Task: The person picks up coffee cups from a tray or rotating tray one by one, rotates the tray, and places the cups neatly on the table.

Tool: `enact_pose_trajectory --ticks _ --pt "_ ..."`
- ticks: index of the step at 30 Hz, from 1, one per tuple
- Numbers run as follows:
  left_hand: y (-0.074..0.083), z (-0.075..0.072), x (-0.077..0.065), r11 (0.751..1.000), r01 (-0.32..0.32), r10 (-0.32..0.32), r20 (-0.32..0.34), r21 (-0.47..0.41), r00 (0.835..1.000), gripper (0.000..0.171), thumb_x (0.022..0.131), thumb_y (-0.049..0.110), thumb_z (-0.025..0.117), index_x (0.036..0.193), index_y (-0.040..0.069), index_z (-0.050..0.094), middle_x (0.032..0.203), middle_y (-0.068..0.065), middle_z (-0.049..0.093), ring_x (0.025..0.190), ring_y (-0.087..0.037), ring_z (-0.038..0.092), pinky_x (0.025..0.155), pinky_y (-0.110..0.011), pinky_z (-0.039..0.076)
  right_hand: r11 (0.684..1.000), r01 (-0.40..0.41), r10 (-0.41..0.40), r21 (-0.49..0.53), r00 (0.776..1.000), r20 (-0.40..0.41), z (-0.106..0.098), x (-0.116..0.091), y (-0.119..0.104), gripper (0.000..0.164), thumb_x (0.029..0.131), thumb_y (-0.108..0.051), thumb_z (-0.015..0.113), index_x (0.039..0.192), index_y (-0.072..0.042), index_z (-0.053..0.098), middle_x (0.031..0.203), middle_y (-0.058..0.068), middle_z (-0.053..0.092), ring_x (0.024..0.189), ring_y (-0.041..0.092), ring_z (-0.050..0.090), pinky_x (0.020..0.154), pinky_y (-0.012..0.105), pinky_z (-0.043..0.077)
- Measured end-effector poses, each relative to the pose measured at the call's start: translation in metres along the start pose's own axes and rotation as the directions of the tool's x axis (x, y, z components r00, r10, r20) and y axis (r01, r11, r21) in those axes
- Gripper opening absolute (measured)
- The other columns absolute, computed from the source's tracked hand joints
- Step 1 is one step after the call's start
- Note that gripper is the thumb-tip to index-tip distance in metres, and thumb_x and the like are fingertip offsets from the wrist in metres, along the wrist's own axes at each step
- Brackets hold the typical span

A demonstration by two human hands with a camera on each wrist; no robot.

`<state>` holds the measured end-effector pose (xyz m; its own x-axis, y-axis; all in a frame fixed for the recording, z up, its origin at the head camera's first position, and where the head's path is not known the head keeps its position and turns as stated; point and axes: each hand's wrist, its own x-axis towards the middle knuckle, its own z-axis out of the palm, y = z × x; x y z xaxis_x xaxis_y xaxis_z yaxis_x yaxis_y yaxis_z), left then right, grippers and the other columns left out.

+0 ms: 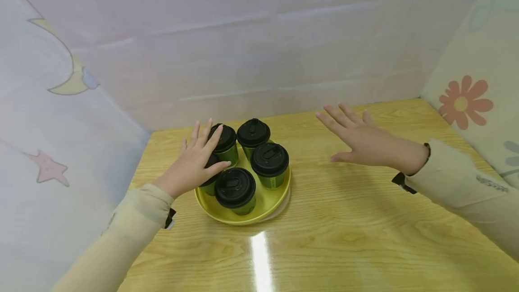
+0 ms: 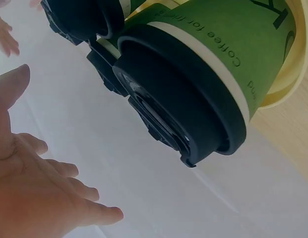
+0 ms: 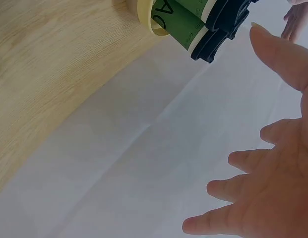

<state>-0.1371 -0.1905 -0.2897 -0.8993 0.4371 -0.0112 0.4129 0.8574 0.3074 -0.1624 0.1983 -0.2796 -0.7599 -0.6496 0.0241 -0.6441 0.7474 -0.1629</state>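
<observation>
Nearest, two pale sleeves reach in over the wood-grained table [image 1: 344,238], the left sleeve [image 1: 125,224] crossing its left edge and the right sleeve [image 1: 458,184] its right edge; a black strap shows at each wrist. A bright reflection [image 1: 261,260] lies on the wood between them. Beyond it, toward the table's far left corner, sits a round yellow tray [image 1: 267,199] with five lidded green cups standing in it. The front cup [image 1: 235,188] comes first, then the left cup [image 1: 209,187], partly hidden beneath the left hand [image 1: 192,161], whose fingers are spread wide and hold nothing; the left wrist view shows them apart from the lids. The right cup [image 1: 270,161] is next. Toward the far right corner, the right hand [image 1: 365,141] hangs above the wood, spread wide and holding nothing. The back left cup [image 1: 227,141] and back right cup [image 1: 253,133] stand closest to the table's far edge, before a creased pale cloth [image 1: 263,48].
</observation>
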Motion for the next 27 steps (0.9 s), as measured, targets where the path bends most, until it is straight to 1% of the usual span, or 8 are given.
enact_pose_trajectory --ticks 4,7,14,19,27 --pt "-0.004 0.003 -0.004 0.999 0.016 -0.017 -0.013 -0.043 1.000 0.086 0.097 0.040 0.059 0.157 0.010 0.006 0.161 -0.012 -0.012 0.144 -0.034 -0.021 0.106 -0.073 -0.003 1.000 -0.001 0.001 0.017 1.000 -0.005 0.003 0.002 -0.001 0.100 0.086 -0.033 0.075 0.158 -0.012 0.008 0.161 0.019 0.003 0.143 0.049 0.003 0.096 0.082 0.012" --pt "-0.007 0.005 -0.008 0.997 0.031 -0.033 -0.020 -0.072 0.999 0.085 0.097 0.040 0.058 0.157 0.010 0.005 0.161 -0.011 -0.013 0.144 -0.034 -0.021 0.107 -0.072 -0.003 0.999 0.002 -0.002 0.032 1.000 -0.002 0.005 0.002 -0.002 0.101 0.086 -0.033 0.074 0.158 -0.012 0.007 0.161 0.019 0.003 0.142 0.050 0.002 0.096 0.082 0.012" --pt "-0.014 0.009 -0.013 0.992 0.062 -0.065 -0.024 -0.108 0.998 0.085 0.099 0.041 0.054 0.157 0.011 -0.001 0.161 -0.013 -0.013 0.144 -0.034 -0.021 0.107 -0.071 -0.003 0.998 0.001 0.000 0.069 1.000 -0.013 0.009 0.003 -0.002 0.101 0.086 -0.033 0.075 0.158 -0.012 0.007 0.161 0.020 0.003 0.143 0.050 0.001 0.097 0.081 0.010" --pt "-0.020 0.010 -0.018 0.984 0.091 -0.098 -0.043 -0.153 0.994 0.086 0.100 0.041 0.052 0.156 0.009 -0.005 0.160 -0.016 -0.013 0.143 -0.035 -0.021 0.108 -0.070 -0.003 0.996 0.000 0.001 0.088 1.000 -0.008 0.010 0.005 -0.003 0.101 0.087 -0.035 0.074 0.158 -0.011 0.007 0.161 0.020 0.003 0.143 0.049 -0.001 0.098 0.081 0.009" --pt "-0.027 0.013 -0.026 0.967 0.132 -0.149 -0.060 -0.218 0.987 0.089 0.100 0.046 0.050 0.155 0.007 -0.009 0.160 -0.014 -0.014 0.143 -0.034 -0.021 0.109 -0.069 -0.003 0.994 -0.002 0.004 0.113 1.000 -0.021 0.016 0.006 -0.002 0.101 0.085 -0.035 0.075 0.157 -0.009 0.008 0.160 0.021 0.004 0.143 0.049 0.000 0.097 0.082 0.010"
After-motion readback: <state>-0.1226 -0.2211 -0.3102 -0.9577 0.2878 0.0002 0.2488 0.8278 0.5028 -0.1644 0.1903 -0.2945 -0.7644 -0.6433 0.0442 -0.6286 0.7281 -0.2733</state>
